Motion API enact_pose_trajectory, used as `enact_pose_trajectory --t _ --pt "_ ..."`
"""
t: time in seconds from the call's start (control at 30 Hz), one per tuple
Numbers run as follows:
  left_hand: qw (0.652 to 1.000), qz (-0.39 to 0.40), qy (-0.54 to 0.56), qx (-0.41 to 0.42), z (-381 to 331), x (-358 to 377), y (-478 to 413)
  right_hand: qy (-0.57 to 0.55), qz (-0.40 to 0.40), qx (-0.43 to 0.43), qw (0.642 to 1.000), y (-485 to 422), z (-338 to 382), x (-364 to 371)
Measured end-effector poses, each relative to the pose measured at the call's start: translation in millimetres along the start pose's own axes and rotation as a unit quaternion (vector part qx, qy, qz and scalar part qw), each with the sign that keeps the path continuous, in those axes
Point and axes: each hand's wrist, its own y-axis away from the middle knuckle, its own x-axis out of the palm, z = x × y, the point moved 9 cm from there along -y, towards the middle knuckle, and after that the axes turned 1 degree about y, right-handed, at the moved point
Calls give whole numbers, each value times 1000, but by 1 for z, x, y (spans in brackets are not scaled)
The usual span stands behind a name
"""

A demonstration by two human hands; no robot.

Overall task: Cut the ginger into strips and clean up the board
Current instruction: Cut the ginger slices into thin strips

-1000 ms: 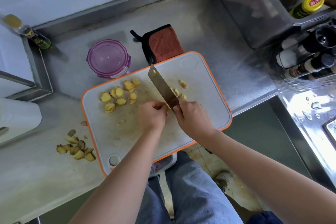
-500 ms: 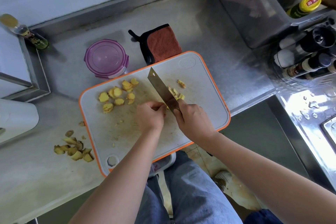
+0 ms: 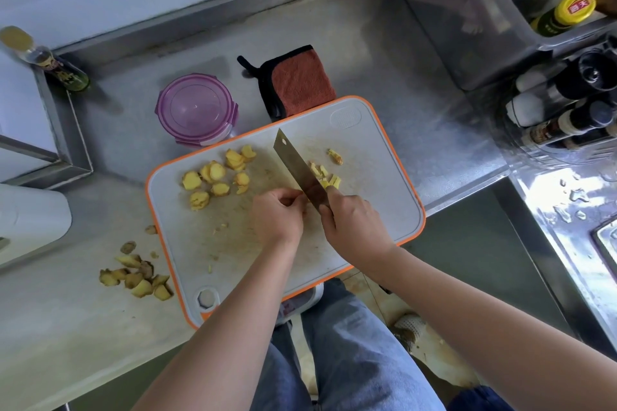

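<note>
Over the cutting board (image 3: 384, 210), fingers of the right hand (image 3: 354, 223) clench the cleaver (image 3: 297, 170) handle. Fingers of the left hand (image 3: 277, 213) curl beside its blade; grasping what, I cannot tell.

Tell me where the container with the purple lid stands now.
In the head view, the container stands on the counter left of centre, beyond the cutting board's far edge, with the red cloth to its right.

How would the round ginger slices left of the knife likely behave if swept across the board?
The ginger slices lie flat on the cutting board, so they would probably slide, not roll. They look thin and small, so likely light and easily scattered. Some overlap, so a push may carry them as a clump.
</note>
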Motion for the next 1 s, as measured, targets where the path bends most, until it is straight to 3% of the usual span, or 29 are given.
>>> enact_pose_trajectory --t 0.67,1.0 --pt "1000 -5 -13 21 0 1 -1 20 -9 -6 1000 -4 -2 6" --pt "1000 -3 27 8 6 3 -6 -83 -89 22 992 -29 -21 -19"
